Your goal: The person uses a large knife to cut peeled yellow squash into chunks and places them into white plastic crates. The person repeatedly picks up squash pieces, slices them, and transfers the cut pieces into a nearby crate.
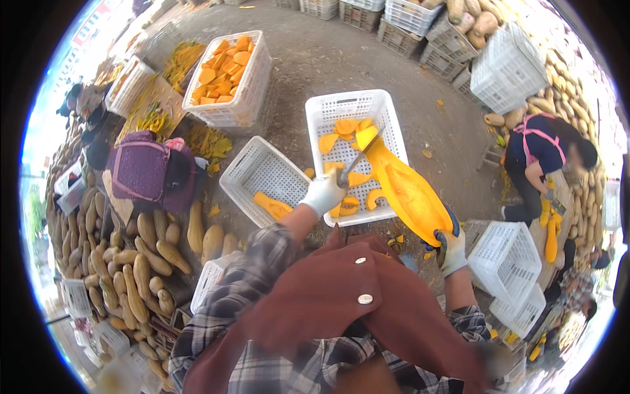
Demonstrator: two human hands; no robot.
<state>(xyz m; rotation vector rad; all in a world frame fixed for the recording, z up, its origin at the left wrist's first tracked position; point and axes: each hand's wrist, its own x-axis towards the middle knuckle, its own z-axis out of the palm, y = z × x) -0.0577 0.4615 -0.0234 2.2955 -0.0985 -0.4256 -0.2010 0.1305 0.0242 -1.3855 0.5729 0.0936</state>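
Observation:
My left hand (323,194), in a pale glove, is closed around the handle of a knife (360,157). The blade points up and to the right and meets the far end of a long, peeled half pumpkin (410,192). My right hand (453,251), gloved with dark blue at the fingers, grips the near end of that half. Its hollowed orange inside faces up. The half slants over a white plastic crate (315,121), in which several cut pumpkin chunks (347,127) lie. A chunk at the blade is partly hidden by it.
A second white crate (246,164) at left holds one long pumpkin piece (272,206). Beyond it, a stacked crate (261,108) is full of orange chunks. Whole pumpkins (138,282) cover the left ground. A co-worker (541,148) bends at right, near empty white crates (502,256).

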